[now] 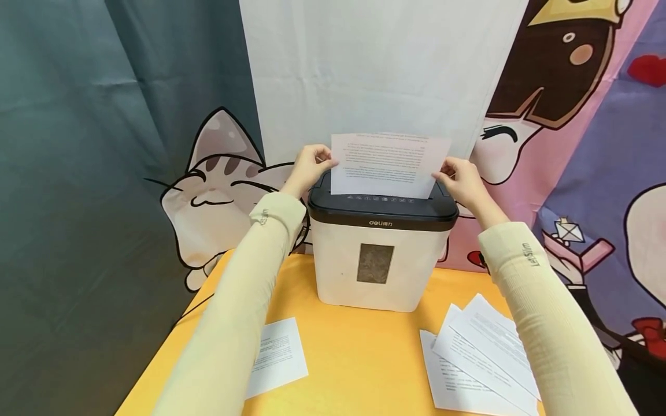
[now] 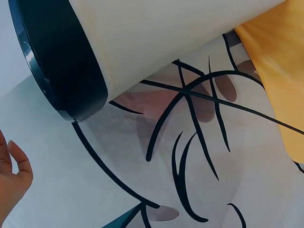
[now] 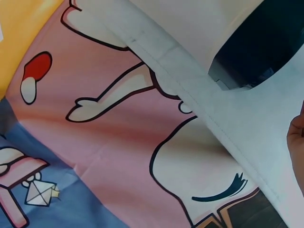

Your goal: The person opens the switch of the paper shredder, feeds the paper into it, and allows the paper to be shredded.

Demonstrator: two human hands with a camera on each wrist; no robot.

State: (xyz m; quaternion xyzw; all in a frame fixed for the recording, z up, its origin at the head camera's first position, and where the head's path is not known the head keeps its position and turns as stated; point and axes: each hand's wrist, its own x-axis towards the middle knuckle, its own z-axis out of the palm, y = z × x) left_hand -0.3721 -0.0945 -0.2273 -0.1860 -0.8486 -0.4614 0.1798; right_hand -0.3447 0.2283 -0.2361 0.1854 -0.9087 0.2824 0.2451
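Observation:
A printed sheet of paper (image 1: 387,164) stands upright at the slot on top of a white paper shredder (image 1: 333,266) with a black lid (image 1: 385,215). My left hand (image 1: 308,169) pinches the sheet's left edge between thumb and fingers. On the opposite edge, my right hand (image 1: 464,180) pinches the paper lower down, near the lid. The sheet's bottom edge meets the slot; how deep it sits is hidden. Each wrist view catches only part of a hand, the left hand (image 2: 14,173) and the right hand (image 3: 297,147), beside the shredder's dark lid.
Several printed sheets (image 1: 470,358) lie overlapping at the right of the yellow table (image 1: 359,358). Another printed sheet (image 1: 281,355) lies at the left, partly under my left sleeve (image 1: 234,306). A thin black cord (image 2: 247,110) runs left of the shredder. Cartoon-printed curtains hang behind.

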